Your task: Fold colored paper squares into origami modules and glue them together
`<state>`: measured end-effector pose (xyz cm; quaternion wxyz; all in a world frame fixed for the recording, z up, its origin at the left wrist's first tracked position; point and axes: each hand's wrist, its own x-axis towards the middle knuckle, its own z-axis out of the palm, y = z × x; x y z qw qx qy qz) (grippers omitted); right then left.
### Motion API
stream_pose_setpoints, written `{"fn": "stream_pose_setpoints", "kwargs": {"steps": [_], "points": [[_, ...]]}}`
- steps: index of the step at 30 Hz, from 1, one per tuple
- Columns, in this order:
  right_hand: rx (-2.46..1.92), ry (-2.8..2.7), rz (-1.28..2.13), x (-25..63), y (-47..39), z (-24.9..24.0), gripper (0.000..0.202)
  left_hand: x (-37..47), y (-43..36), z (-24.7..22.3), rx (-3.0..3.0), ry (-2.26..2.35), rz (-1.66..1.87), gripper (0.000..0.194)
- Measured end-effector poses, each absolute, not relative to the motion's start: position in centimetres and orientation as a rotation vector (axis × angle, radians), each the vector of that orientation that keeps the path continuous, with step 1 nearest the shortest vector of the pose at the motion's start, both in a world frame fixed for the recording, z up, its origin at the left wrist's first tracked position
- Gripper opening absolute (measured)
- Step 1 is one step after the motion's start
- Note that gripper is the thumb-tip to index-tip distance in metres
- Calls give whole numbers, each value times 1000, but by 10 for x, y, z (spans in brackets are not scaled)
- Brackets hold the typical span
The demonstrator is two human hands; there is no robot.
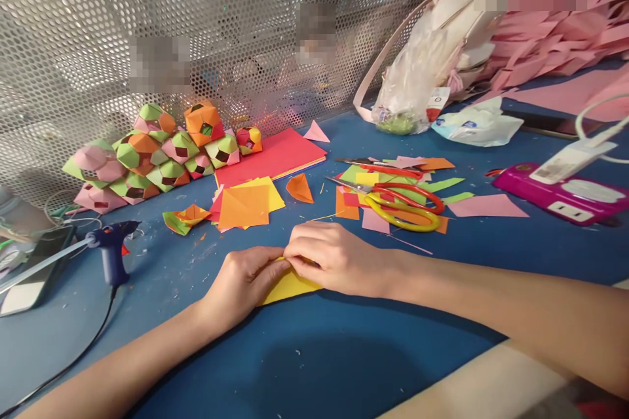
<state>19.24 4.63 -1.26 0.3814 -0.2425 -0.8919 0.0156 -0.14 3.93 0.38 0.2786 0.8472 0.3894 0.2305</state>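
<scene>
A piece of yellow paper (289,286) lies on the blue table, its lower edge showing and its upper part covered by my hands. My left hand (248,278) grips the paper's left side, thumb on top and fingers curled. From the right, my right hand (334,255) meets it, with fingers bent and pressed onto the paper near its top. The fingertips of both hands almost touch. Just beyond them are a stack of orange and yellow paper squares (244,205), a folded orange piece (299,188) and scissors with yellow and red handles (403,213).
Folded paper balls (147,157) are piled along the perforated metal screen (88,0). At left stands a blue glue gun (114,252) with a trailing cord. A magenta power strip (560,193), a white backpack (437,33) and pink paper strips (555,46) occupy the right side.
</scene>
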Motion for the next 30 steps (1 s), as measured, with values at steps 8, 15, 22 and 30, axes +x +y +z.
{"fn": "stream_pose_setpoints", "kwargs": {"steps": [8, 15, 22, 30], "points": [[-580, -2355, -108, 195, 47, -13, 25, -4, 37, 6, 2383, 995, 605, 25], [-617, -2350, -241, 194, 53, -17, 24, -11, 46, -7, 2913, 797, 751, 21], [-599, -2458, -423, 196, 66, -20, 27, -13, 62, -13, 3028, 826, 807, 20], [-469, -2546, -535, 194, 75, -21, 29, -20, 58, -4, 3135, 816, 625, 25]]}}
